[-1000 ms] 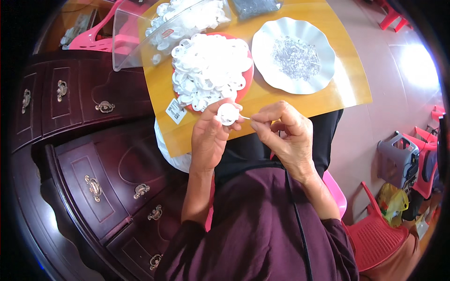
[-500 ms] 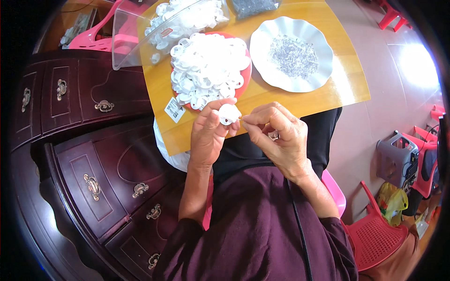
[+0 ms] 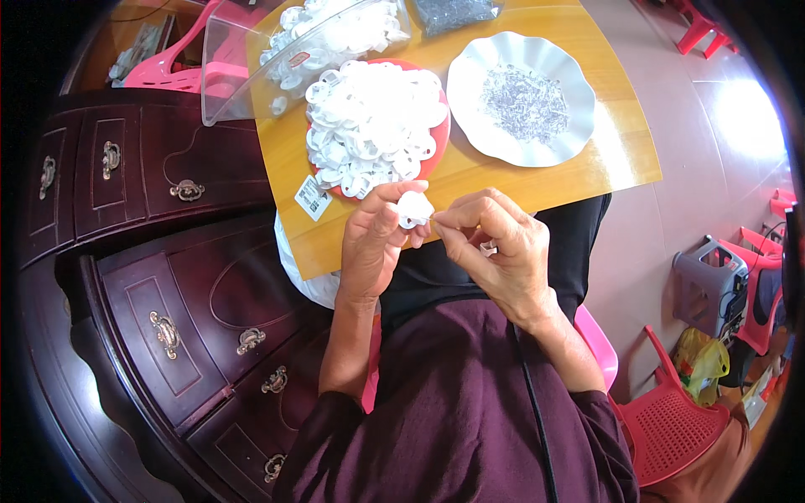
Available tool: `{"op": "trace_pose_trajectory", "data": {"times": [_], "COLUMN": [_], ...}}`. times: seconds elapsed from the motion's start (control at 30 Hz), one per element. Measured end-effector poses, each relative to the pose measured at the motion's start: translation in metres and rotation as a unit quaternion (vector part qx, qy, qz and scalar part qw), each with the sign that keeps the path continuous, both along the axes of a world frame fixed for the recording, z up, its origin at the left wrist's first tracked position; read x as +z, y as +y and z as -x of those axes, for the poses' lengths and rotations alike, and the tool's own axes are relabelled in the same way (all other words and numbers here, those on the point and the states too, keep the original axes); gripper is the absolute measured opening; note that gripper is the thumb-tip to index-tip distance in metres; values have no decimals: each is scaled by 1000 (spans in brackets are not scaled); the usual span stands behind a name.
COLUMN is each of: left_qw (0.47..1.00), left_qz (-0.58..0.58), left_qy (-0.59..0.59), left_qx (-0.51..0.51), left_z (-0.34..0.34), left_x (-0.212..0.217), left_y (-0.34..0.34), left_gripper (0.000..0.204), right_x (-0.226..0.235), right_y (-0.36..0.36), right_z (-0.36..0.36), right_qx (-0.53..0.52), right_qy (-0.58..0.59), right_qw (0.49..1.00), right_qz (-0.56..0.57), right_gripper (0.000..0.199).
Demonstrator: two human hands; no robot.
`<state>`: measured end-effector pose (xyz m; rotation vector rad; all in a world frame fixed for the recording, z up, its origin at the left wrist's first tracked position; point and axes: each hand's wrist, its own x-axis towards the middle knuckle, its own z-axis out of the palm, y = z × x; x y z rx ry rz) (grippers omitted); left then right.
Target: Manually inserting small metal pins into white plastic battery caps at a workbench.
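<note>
Between the thumb and fingers of my left hand is a small round white plastic part. My right hand pinches, thumb against forefinger, a tiny thin piece at the part's right side; it is too small to name. Another small pale piece shows under its curled fingers. Beyond my hands, a heap of similar white plastic parts covers a red plate. To the right, a white scalloped plate holds many tiny clear or silvery pieces.
At the table's far left stands a clear plastic bin with more white parts. A bag of dark small pieces lies at the back. A printed label rests near the left edge. Dark wooden drawers flank my left; a red chair is right.
The white part and my left fingers have shifted slightly down and right, and the part looks a little turned. My right hand keeps its pinch beside it.
</note>
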<state>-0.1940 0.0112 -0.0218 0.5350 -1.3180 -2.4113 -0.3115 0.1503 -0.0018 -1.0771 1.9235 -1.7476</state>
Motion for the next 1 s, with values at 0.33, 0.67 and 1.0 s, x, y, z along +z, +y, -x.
{"op": "trace_pose_trajectory", "data": {"times": [0.33, 0.67, 1.0], "left_qw": [1000, 995, 993], "left_qz": [26, 94, 98], "left_qy": [-18, -35, -62], "left_qx": [0, 4, -18], "left_z": [0, 1, 2], "left_x": [0, 3, 8], "left_y": [0, 6, 27], "left_gripper": [45, 36, 30], "right_x": [5, 3, -3], "right_y": [3, 8, 29], "right_z": [1, 3, 0], "right_qx": [4, 4, 19], "right_qy": [-17, -49, -48], "right_qw": [999, 998, 999], "right_qz": [-44, -29, 1], "right_gripper": [11, 11, 11]}}
